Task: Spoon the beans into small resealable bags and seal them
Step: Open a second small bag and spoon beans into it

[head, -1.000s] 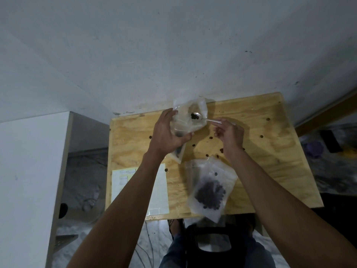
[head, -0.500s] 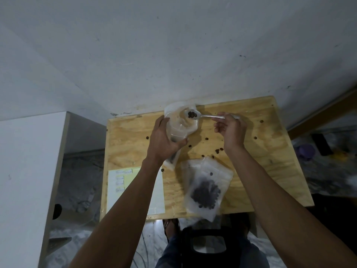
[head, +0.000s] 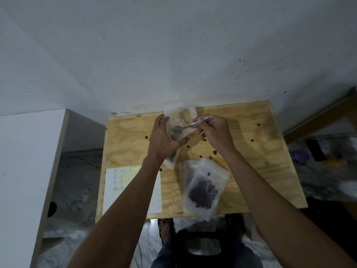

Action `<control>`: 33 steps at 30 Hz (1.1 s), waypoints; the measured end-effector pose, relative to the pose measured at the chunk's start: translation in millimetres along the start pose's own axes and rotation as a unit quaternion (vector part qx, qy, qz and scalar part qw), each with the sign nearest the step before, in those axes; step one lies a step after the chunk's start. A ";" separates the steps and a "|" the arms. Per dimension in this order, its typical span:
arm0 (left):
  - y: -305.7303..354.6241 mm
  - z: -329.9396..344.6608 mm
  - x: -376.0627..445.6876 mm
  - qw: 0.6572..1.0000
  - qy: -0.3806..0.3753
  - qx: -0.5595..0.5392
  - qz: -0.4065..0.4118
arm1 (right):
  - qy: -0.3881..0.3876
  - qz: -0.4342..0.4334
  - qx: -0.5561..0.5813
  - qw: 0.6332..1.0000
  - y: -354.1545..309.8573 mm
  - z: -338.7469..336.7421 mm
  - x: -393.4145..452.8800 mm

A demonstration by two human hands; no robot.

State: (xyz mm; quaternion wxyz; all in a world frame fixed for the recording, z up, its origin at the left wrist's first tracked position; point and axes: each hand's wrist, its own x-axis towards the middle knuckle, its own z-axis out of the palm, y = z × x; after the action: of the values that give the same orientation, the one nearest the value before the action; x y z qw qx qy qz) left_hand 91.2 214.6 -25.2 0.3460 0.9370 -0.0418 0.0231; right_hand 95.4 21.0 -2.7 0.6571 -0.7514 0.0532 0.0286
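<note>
My left hand grips a small clear resealable bag upright above the far part of the plywood table, its mouth facing up. My right hand pinches the handle of a metal spoon, whose bowl sits inside the bag. A few dark beans show at the bag's lower end below my left hand. A larger clear bag holding a pile of dark beans lies flat near the table's front edge. Loose beans are scattered over the wood between the bags.
A white sheet with yellow label strips lies at the table's front left. A white cabinet stands to the left and a white wall rises behind the table. My feet and a dark seat are below the front edge.
My right hand has tilted the spoon down so its bowl went into the bag's mouth; before, the spoon with beans hovered at the opening. The left hand kept hold of the bag.
</note>
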 end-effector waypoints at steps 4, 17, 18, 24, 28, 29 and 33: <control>0.1 1.1 -2.1 1.000 0.018 0.001 0.006 | 0.020 -0.012 -0.019 1.000 -0.8 -5.0 0.2; -5.4 -9.8 -29.0 0.991 0.127 -0.044 0.003 | 0.317 0.182 0.233 0.901 24.0 -43.4 3.9; -4.1 -11.1 -30.9 0.990 0.132 -0.047 -0.001 | 0.320 0.191 0.214 0.903 28.6 -42.1 2.4; 3.9 -12.7 -36.7 0.988 0.126 -0.086 -0.018 | 0.325 0.234 0.128 0.907 51.2 -29.6 0.7; 9.1 -10.3 -36.8 0.989 0.121 -0.083 -0.008 | 0.309 0.241 0.014 0.920 57.6 -23.4 2.2; 11.0 -9.4 -37.3 0.989 0.118 -0.084 -0.008 | 0.300 0.240 -0.017 0.923 58.2 -22.3 1.9; 18.0 -5.6 -37.7 0.990 0.112 -0.080 -0.004 | 0.248 0.219 -0.171 0.928 64.1 -18.2 1.0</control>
State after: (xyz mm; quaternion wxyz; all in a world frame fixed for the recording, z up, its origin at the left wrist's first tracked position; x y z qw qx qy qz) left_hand 51.9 207.0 -12.0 0.4229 0.8978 -0.0008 0.1226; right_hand 88.3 -5.5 -63.5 0.4621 -0.8051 0.3719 -0.0066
